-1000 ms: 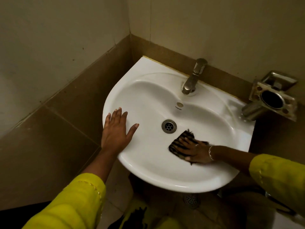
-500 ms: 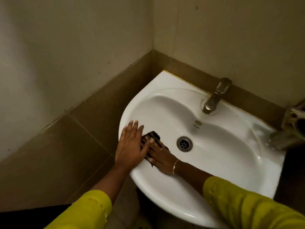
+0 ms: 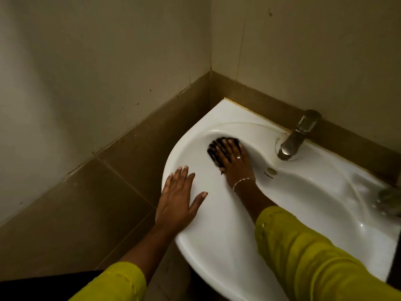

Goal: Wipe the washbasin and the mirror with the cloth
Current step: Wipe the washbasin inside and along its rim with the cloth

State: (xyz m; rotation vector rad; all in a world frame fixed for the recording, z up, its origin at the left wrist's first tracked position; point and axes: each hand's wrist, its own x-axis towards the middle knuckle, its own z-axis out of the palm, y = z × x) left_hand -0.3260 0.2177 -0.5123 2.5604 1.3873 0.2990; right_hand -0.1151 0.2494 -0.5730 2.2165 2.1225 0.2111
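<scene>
Washbasin (image 3: pixel 217 246): white, glossy, fitted into the corner against brown wall tiles (image 3: pixel 86 203).
Cloth (image 3: pixel 213 148): dark, striped, bunched; inside the bowl on the upper-left inner wall, just below the rim, well apart from the tap.
Right hand (image 3: pixel 233 162): laid flat on the cloth, pressing it against the bowl wall; forearm reaching across the bowl from the near right.
Right fingers (image 3: pixel 227 146): straight, slightly spread over the cloth, not curled round it; cloth showing past the fingertips and along the hand's left side.
Left hand (image 3: pixel 175 205): palm down on the left rim, partly overhanging the outer edge; near the cloth, not touching it.
Left fingers (image 3: pixel 182 177): straight, close together, thumb spread wide toward the bowl; holding nothing.
Tap (image 3: pixel 297 135): metal, single lever, on the back ledge, spout pointing into the bowl.
Overflow hole (image 3: pixel 270 170): on the bowl's back wall, just below the tap.
Adornments: ring (image 3: pixel 238 157) on a right finger; thin bracelet (image 3: pixel 242 183) at the right wrist.
Clothing: yellow-green right sleeve (image 3: pixel 314 257) and left sleeve (image 3: pixel 117 283), forearms bare.
Right edge: blurred metal object (image 3: pixel 388 198), kind not determinable.
</scene>
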